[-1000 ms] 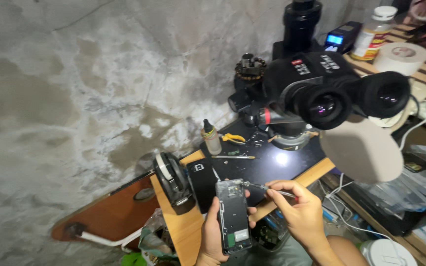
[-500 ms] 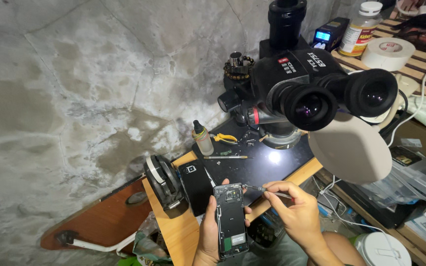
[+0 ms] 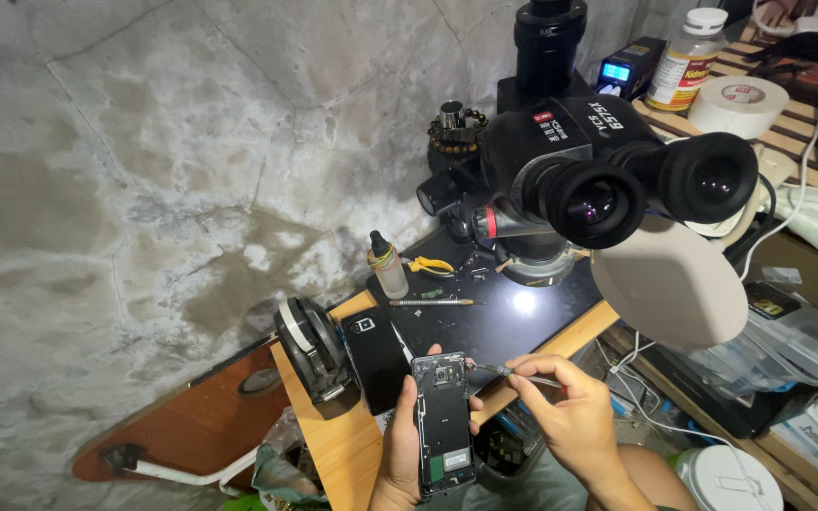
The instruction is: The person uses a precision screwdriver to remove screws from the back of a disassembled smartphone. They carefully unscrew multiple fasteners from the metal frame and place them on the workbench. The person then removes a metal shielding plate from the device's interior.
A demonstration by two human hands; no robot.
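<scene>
Phone (image 3: pixel 444 426), back cover off, gripped upright in left hand (image 3: pixel 398 454), long axis running away from the body. Right hand (image 3: pixel 575 416) pinches a thin screwdriver (image 3: pixel 513 374), its tip meeting the phone's top right corner from the right.

Hands — left (image 3: pixel 400 445) gripping opened phone (image 3: pixel 444 423) (right (image 3: pixel 570 416) holds screwdriver (image 3: pixel 513 374)).

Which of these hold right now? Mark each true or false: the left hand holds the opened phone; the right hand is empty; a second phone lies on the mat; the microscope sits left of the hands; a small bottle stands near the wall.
1. The left hand holds the opened phone: true.
2. The right hand is empty: false, it holds a thin tool at the phone's top.
3. A second phone lies on the mat: true.
4. The microscope sits left of the hands: false, it stands above and right.
5. A small bottle stands near the wall: true.
</scene>
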